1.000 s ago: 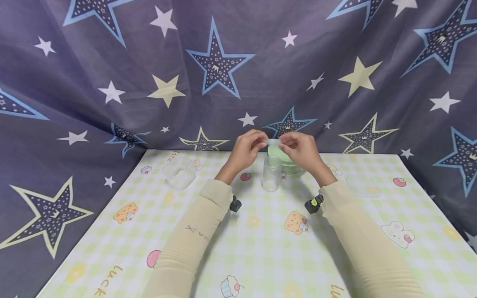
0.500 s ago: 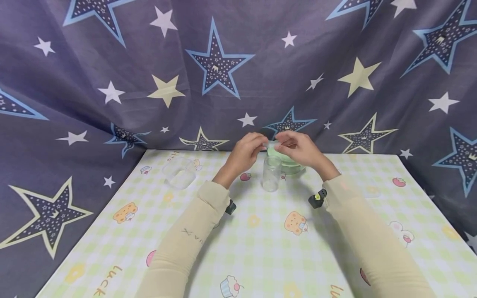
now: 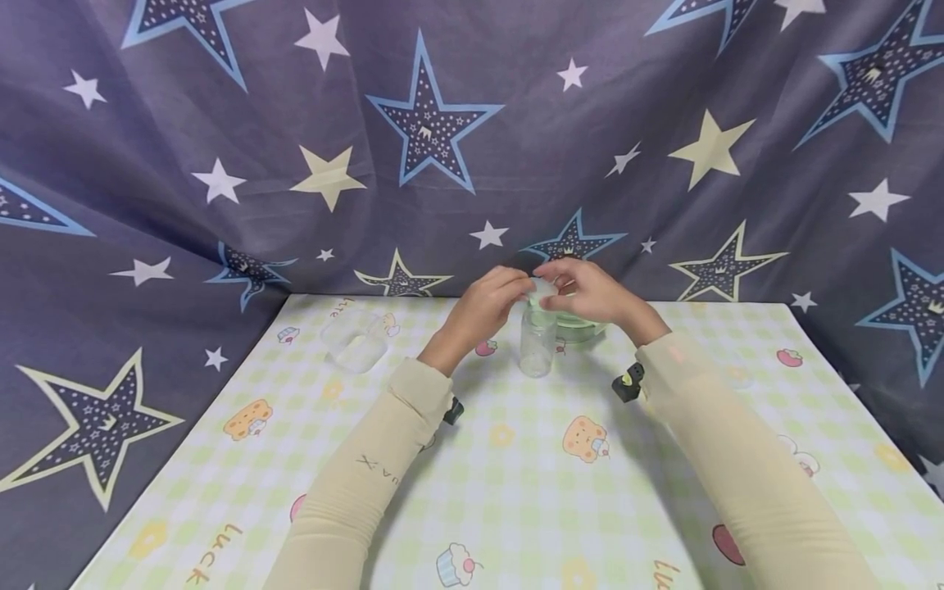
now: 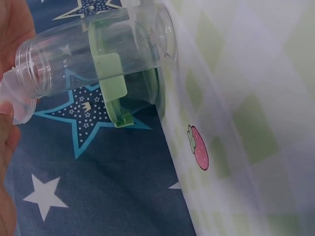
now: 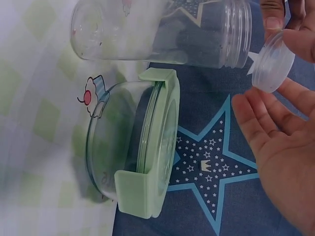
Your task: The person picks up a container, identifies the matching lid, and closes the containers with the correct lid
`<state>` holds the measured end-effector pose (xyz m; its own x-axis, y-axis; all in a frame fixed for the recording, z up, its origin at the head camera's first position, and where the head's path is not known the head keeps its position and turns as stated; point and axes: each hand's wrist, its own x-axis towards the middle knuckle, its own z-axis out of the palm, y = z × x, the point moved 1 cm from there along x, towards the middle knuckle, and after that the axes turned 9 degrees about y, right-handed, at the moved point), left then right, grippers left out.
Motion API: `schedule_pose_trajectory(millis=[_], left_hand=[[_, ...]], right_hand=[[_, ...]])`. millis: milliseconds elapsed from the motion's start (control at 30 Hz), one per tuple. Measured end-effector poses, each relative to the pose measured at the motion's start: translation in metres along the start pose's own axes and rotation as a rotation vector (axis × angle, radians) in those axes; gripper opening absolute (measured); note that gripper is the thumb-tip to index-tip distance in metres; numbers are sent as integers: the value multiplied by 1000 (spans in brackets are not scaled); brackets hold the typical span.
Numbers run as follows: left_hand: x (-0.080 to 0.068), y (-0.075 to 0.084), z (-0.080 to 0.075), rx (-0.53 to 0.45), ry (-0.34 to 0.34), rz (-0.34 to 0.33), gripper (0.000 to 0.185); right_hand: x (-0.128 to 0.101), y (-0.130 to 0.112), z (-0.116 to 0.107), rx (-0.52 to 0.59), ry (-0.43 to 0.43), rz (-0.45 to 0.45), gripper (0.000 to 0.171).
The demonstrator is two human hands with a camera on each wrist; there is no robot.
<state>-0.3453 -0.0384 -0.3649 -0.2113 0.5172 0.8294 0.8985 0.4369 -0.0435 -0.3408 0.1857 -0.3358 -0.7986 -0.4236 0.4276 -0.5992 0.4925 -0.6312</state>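
In the head view, a starry curtain (image 3: pixel 442 221) hangs behind a green-checked table (image 3: pixel 509 500) bearing an upright bottle (image 3: pixel 537 348); the left hand (image 3: pixel 483 305) pinches a cap (image 3: pixel 543 288) at its mouth, the right hand (image 3: pixel 596 293) loosely open alongside. The left wrist view shows a strawberry print (image 4: pixel 199 148) on the table. In the right wrist view, a green-lidded container (image 5: pixel 153 142) stands near the bottle.

Head cam: green-lidded container (image 3: pixel 581 331) is partly blocked by the jar (image 3: pixel 537 348) and right hand (image 3: pixel 593 293), and the left hand (image 3: pixel 484 307) covers a bit of the cap (image 3: pixel 543 289). Left wrist cam chops the left hand off too.
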Motion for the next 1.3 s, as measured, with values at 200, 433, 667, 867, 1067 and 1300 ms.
schedule_pose_trajectory(millis=[200,433,667,867,1067,1300], left_hand=[[-2,-1,0,-15,-13,-9,20],[-6,-5,-6,-71,-18,-125,24],[-22,-20,-6,-148,-117,-348,33],[-33,-25,-1,-256,-163,-488,43],[-42,-24,4,-393,-241,-614,56],[-45,-17,12,-430,-309,-649,66]], right_hand=[[2,-1,1,-42,8,0,42],[3,-1,0,-101,13,11,43],[3,0,-1,-155,31,-30,44],[1,-5,0,-147,17,-25,43],[-2,-9,0,-149,0,-52,43],[-7,-9,4,-202,-21,-142,47]])
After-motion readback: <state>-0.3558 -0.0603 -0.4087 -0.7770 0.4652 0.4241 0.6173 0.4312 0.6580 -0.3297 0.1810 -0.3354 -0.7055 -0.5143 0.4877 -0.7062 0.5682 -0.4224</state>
